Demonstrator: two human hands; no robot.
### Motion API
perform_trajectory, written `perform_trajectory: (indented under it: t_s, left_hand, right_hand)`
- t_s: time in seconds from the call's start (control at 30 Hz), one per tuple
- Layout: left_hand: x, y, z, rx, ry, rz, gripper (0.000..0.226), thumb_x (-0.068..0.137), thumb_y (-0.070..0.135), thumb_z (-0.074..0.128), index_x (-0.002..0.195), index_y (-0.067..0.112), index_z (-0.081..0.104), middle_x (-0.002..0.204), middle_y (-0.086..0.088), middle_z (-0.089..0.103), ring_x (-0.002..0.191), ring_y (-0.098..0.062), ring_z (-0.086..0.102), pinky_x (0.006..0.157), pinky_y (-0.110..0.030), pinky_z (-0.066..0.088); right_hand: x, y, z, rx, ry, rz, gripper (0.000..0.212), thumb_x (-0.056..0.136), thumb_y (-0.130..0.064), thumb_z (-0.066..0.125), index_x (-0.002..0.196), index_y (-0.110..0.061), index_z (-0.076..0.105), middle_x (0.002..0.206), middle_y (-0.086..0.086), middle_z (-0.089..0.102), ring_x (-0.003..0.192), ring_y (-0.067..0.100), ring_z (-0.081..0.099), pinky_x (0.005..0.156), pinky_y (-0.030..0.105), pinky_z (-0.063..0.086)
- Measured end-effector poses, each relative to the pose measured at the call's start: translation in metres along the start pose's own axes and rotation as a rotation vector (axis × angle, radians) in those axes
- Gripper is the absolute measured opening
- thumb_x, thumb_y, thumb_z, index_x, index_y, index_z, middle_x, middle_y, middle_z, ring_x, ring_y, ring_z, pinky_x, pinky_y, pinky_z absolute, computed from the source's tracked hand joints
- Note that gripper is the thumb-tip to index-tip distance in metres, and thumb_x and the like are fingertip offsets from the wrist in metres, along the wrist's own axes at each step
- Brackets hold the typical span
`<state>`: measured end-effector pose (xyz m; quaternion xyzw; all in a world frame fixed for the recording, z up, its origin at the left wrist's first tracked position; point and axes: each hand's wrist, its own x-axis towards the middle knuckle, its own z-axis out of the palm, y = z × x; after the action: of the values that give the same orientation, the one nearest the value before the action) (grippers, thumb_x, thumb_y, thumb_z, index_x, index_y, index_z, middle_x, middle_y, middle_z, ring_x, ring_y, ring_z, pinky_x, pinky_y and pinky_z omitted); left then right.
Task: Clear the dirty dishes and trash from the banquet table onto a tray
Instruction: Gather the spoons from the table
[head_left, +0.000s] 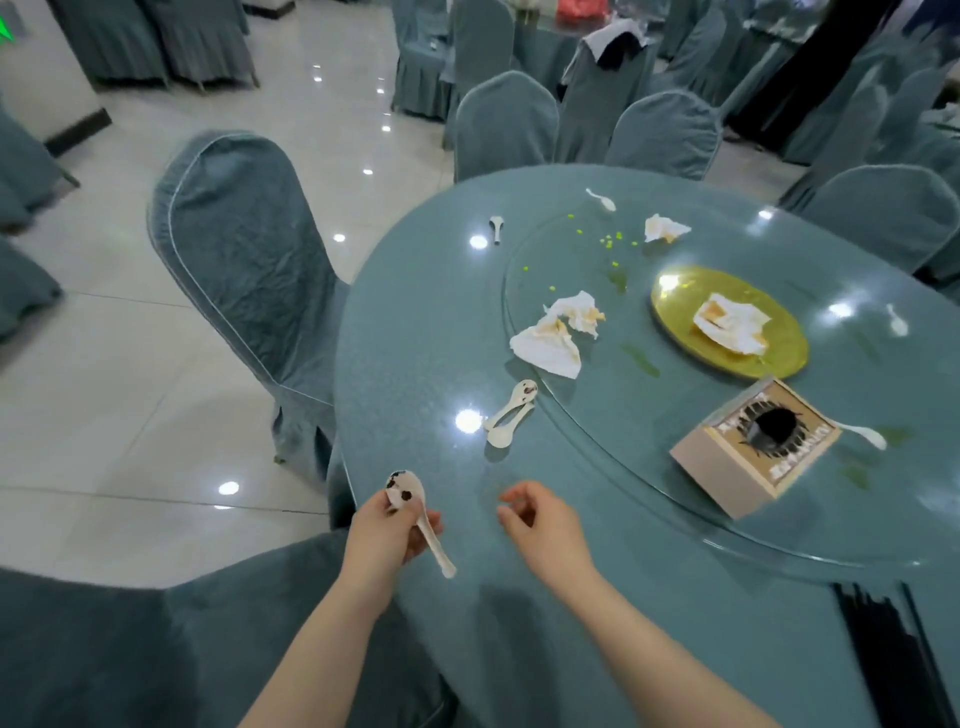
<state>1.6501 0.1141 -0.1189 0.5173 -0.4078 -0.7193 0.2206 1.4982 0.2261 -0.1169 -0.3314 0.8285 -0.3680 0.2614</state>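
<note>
One spoon (415, 512) — left hand (387, 527) grips

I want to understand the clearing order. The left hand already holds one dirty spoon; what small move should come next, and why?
Probably the right hand, open and holding nothing, should reach forward to the two spoons lying together near the turntable's edge. They are the nearest dirty items, and the left hand is occupied with its spoon.

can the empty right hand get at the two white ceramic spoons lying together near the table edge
Probably yes. The right hand hangs loosely curled, holding nothing, and only bare glass tabletop lies between it and the two white ceramic spoons. The left hand already holds a dirty white spoon.
</note>
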Motion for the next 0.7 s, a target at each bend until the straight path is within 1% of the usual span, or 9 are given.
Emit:
perform_trajectory:
  t_s: [0.1, 0.27, 0.33, 0.43, 0.47, 0.53, 0.57, 0.63, 0.7]
  left_hand:
    - [0.003, 0.0, -0.01, -0.062, 0.011, -0.051, 0.014, 0.095, 0.0, 0.049, 0.102, 0.008, 0.058, 0.084, -0.012, 0.068, 0.073, -0.022, 0.07, 0.061, -0.029, 0.053]
    - [-0.002, -0.001, -0.032, -0.138, 0.076, -0.091, 0.022, 0.093, -0.006, 0.049, 0.112, 0.004, 0.054, 0.096, -0.015, 0.064, 0.079, -0.025, 0.068, 0.067, -0.032, 0.055]
    - [-0.003, 0.0, -0.043, -0.159, 0.123, -0.072, 0.025, 0.092, -0.01, 0.048, 0.115, -0.001, 0.053, 0.096, -0.016, 0.063, 0.082, -0.026, 0.066, 0.072, -0.034, 0.055]
    - [-0.011, -0.003, -0.052, -0.192, 0.199, -0.058, 0.031, 0.089, -0.017, 0.046, 0.114, -0.001, 0.053, 0.096, -0.015, 0.064, 0.081, -0.025, 0.065, 0.073, -0.033, 0.054]
    - [-0.015, -0.006, -0.054, -0.202, 0.221, -0.06, 0.032, 0.089, -0.018, 0.045, 0.114, 0.0, 0.053, 0.097, -0.015, 0.065, 0.081, -0.025, 0.065, 0.072, -0.033, 0.053]
    - [-0.022, -0.012, -0.058, -0.22, 0.256, -0.063, 0.032, 0.089, -0.017, 0.046, 0.116, 0.0, 0.052, 0.098, -0.016, 0.066, 0.084, -0.025, 0.065, 0.072, -0.032, 0.052]
    - [-0.024, -0.014, -0.061, -0.229, 0.271, -0.066, 0.033, 0.089, -0.017, 0.046, 0.117, -0.001, 0.051, 0.099, -0.016, 0.066, 0.085, -0.025, 0.066, 0.073, -0.032, 0.052]
    - [-0.024, -0.014, -0.067, -0.247, 0.291, -0.076, 0.034, 0.09, -0.016, 0.046, 0.121, -0.002, 0.051, 0.1, -0.017, 0.066, 0.088, -0.026, 0.065, 0.076, -0.033, 0.052]
    - [-0.022, -0.014, -0.072, -0.271, 0.311, -0.088, 0.037, 0.091, -0.015, 0.045, 0.125, -0.004, 0.049, 0.102, -0.018, 0.065, 0.092, -0.027, 0.065, 0.082, -0.037, 0.05]
  right_hand:
    - [0.022, 0.011, -0.011, -0.097, 0.003, 0.008, 0.014, 0.09, -0.016, 0.059, 0.104, -0.019, 0.061, 0.076, -0.014, 0.058, 0.065, -0.004, 0.052, 0.061, 0.006, 0.037]
    - [0.074, 0.019, -0.017, -0.325, -0.102, -0.038, 0.034, 0.094, -0.012, 0.046, 0.126, -0.016, 0.056, 0.118, 0.001, 0.064, 0.106, 0.019, 0.059, 0.09, 0.027, 0.044]
    - [0.101, 0.019, -0.013, -0.449, -0.152, -0.114, 0.039, 0.095, -0.016, 0.043, 0.134, -0.016, 0.049, 0.134, 0.005, 0.054, 0.124, 0.026, 0.049, 0.097, 0.032, 0.039]
    - [0.137, 0.02, -0.005, -0.789, -0.345, -0.207, 0.054, 0.099, -0.03, 0.039, 0.148, -0.013, 0.023, 0.156, 0.004, 0.022, 0.144, 0.032, 0.014, 0.114, 0.04, 0.02]
    - [0.143, 0.024, -0.002, -0.854, -0.368, -0.224, 0.052, 0.1, -0.03, 0.037, 0.147, -0.013, 0.025, 0.156, 0.004, 0.022, 0.143, 0.031, 0.017, 0.113, 0.041, 0.022]
    - [0.146, 0.033, 0.001, -0.853, -0.297, -0.286, 0.037, 0.098, -0.025, 0.039, 0.134, -0.015, 0.045, 0.142, 0.005, 0.043, 0.125, 0.03, 0.041, 0.1, 0.039, 0.038]
    - [0.145, 0.036, 0.002, -0.817, -0.236, -0.305, 0.031, 0.097, -0.024, 0.043, 0.126, -0.018, 0.052, 0.131, 0.004, 0.051, 0.114, 0.028, 0.047, 0.093, 0.038, 0.041]
    - [0.145, 0.037, 0.004, -0.833, -0.165, -0.338, 0.025, 0.094, -0.03, 0.05, 0.116, -0.022, 0.058, 0.115, 0.002, 0.06, 0.104, 0.026, 0.051, 0.086, 0.035, 0.042]
    - [0.148, 0.032, 0.003, -0.884, -0.163, -0.345, 0.019, 0.092, -0.034, 0.053, 0.102, -0.018, 0.059, 0.1, 0.004, 0.065, 0.096, 0.028, 0.055, 0.077, 0.036, 0.042]
